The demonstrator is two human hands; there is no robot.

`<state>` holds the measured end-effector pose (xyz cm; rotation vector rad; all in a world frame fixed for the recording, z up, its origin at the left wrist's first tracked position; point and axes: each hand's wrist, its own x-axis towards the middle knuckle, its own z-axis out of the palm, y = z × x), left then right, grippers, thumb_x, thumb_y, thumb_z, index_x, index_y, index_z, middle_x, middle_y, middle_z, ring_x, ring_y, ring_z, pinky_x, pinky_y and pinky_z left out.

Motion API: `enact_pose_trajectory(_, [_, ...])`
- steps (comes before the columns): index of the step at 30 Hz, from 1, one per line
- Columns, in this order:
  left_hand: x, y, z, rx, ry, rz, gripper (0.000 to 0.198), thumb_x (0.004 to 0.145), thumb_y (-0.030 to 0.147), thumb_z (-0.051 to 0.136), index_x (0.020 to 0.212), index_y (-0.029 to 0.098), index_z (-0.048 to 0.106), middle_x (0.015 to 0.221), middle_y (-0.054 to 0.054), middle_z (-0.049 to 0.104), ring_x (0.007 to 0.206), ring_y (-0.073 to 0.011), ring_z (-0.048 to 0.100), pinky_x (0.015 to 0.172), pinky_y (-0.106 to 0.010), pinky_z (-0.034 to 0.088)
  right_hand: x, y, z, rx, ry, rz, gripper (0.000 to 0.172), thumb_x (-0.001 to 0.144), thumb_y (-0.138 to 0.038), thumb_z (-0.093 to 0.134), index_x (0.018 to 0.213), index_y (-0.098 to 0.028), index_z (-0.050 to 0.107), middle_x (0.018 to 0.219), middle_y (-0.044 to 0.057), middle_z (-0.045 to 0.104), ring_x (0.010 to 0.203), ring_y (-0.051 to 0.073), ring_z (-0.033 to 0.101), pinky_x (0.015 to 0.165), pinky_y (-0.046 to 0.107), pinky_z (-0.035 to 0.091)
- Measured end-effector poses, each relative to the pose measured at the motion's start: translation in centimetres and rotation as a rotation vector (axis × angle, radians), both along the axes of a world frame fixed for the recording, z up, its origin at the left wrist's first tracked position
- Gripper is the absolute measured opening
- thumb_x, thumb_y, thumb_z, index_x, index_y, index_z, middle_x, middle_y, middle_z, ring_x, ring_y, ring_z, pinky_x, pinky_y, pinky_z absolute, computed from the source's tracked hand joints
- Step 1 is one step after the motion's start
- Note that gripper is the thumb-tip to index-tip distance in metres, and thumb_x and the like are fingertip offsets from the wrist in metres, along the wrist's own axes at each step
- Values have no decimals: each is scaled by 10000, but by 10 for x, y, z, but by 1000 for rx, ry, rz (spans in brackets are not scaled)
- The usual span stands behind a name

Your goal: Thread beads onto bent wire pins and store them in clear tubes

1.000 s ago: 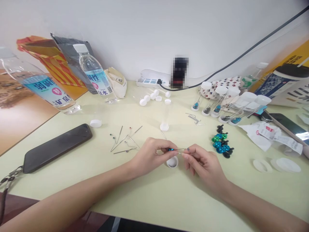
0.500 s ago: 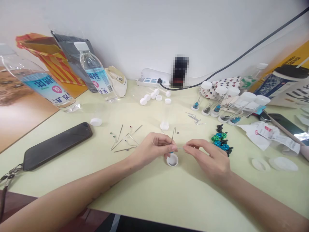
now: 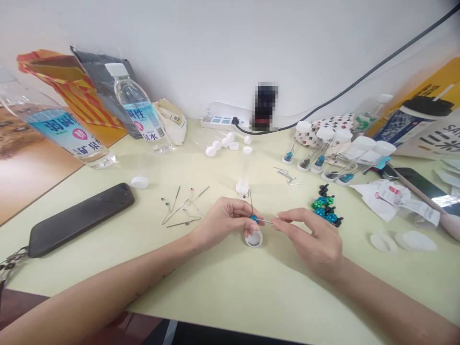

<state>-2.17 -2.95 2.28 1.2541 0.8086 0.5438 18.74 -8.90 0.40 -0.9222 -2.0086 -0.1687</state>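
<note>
Between the fingertips of my left hand (image 3: 233,218) is a small blue metal part (image 3: 254,218), with a bent thin rod (image 3: 250,201) rising from it. My right hand (image 3: 312,237) pinches a thin metal rod (image 3: 265,221) whose far end meets the blue part. Just below my left fingertips sits a small white cap (image 3: 254,238) holding tiny dark pieces. Several thin rods (image 3: 176,211) with small coloured ends lie left of my left hand. Blue, green and black parts (image 3: 327,206) form a cluster beyond my right hand.
A phone (image 3: 82,218) and water bottles (image 3: 140,110) stand or lie at the left. Clear tubes with white caps (image 3: 362,143) stand at the back right. White lids (image 3: 417,241) lie at the right. A power strip (image 3: 224,120) sits against the wall.
The view has shifted slightly. The blue part now shows more between my left fingers, and the bent rod has turned, its top end now pointing left. Both hands keep their grip.
</note>
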Motion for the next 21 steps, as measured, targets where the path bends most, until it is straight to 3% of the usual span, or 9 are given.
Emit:
enact_pose_trajectory(13, [-1,0,-2,63,37,-1,112,722,176,719,822,127,730,702,-23,681,590,-88,590,601,-206,503,0,-1,-2,-117,7,32,240,849,-8,543,987,-166,659,737,40,635,604,91,573,489,203,429])
enact_pose_trajectory(21, [-2,0,-2,119,50,1,140,726,229,727,825,130,722,780,-47,691,669,-115,608,615,-216,499,-9,-7,-4,-526,308,74,188,882,-103,541,946,-185,698,643,-4,577,529,87,547,498,222,459])
